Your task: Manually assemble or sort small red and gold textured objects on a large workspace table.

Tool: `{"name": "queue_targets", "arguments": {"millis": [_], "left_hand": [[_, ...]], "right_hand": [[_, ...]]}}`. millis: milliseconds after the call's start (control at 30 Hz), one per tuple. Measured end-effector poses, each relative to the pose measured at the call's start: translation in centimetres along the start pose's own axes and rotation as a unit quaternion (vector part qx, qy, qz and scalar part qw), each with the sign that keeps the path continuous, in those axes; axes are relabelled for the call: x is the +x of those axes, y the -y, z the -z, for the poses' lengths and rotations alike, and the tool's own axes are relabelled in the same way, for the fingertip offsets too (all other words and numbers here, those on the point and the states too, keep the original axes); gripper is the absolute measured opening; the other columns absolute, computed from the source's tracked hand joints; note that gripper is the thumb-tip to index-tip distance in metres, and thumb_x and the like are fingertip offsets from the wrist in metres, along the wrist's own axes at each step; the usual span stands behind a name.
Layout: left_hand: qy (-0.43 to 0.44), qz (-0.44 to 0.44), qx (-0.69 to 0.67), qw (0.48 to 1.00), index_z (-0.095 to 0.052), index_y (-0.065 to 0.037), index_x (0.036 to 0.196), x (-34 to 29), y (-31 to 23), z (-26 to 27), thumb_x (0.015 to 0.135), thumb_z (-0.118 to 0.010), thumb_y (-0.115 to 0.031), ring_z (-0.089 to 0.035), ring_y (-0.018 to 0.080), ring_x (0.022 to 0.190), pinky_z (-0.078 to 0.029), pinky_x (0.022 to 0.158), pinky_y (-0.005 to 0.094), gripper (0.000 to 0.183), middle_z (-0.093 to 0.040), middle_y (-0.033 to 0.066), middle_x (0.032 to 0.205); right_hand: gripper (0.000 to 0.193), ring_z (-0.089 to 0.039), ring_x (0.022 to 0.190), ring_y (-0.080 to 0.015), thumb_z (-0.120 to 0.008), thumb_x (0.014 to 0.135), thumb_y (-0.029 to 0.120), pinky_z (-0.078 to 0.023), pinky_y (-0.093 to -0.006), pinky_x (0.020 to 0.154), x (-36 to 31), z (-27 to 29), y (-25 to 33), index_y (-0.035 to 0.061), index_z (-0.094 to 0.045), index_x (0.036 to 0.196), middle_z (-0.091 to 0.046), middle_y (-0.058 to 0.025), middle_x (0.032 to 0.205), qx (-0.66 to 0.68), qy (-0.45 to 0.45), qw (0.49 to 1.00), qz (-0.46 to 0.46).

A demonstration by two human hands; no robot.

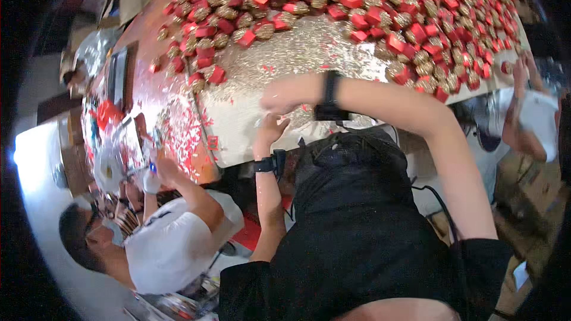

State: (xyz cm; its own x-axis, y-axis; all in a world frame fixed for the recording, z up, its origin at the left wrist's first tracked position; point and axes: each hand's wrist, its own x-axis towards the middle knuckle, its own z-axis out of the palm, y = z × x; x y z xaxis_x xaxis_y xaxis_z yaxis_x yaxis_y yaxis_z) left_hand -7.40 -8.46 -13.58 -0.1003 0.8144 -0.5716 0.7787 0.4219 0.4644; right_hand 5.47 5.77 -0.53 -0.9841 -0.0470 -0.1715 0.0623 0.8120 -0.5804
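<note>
Red and gold cover the far side of the table [235,134], where I see small two-toned pieces [247,35] heaped in a broad band that runs across to the right. Each looks to have a smooth red part and a rough gold part. A few lie loose at the left end of the heap. Between the heap and the near edge, gold glitter [297,53] coats the pale tabletop, and red scraps [178,142] scatter over its left side.

My view puts the right hand [286,94] over that glitter, near the table's edge, its forearm reaching in from the right with a black wristband [329,96]. It is blurred, so I cannot tell whether its fingers are closed or hold anything. Just nearer, the left hand [272,128] is at the table edge, fingers loosely bent and thumb pointing right; whether something sits in them I cannot make out. It wears a dark wristband [265,164] too.

On the left, a co-worker in a white shirt [172,246] reaches toward clear plastic [109,169], with a red bag [108,114] farther off. Another person in white [535,120] is on the far right.
</note>
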Motion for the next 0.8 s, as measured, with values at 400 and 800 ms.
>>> {"name": "queue_targets", "arguments": {"millis": [400,800], "left_hand": [[-0.315,0.295,0.081,0.898,-0.044,0.0,0.106,0.4,17.5,0.7,0.074,-0.059,-0.025,-0.041,0.0393,0.103,-0.037,0.084,0.047,0.043,-0.049,0.0229,0.1],[-0.191,0.035,-0.173,0.965,-0.056,-0.001,0.097,1.2,-4.1,-0.7,0.076,-0.062,-0.015,-0.061,0.0214,0.077,-0.048,0.061,0.0319,0.027,-0.06,0.011,0.08]], "right_hand": [[0.025,-0.056,0.075,-0.0112,-0.047,0.088,0.021,-0.048,-0.0252,0.063,-20.4,-9.0,-7.0,0.0016,-0.055,0.102,-0.06,-0.0057,0.089,0.445,-0.109,0.816,-0.354],[0.03,-0.051,0.083,-0.014,-0.053,0.086,0.017,-0.044,-0.0271,0.074,-15.1,-13.3,-9.2,0.0028,-0.05,0.112,-0.053,-0.0053,0.094,0.762,-0.409,0.436,-0.249]]}}
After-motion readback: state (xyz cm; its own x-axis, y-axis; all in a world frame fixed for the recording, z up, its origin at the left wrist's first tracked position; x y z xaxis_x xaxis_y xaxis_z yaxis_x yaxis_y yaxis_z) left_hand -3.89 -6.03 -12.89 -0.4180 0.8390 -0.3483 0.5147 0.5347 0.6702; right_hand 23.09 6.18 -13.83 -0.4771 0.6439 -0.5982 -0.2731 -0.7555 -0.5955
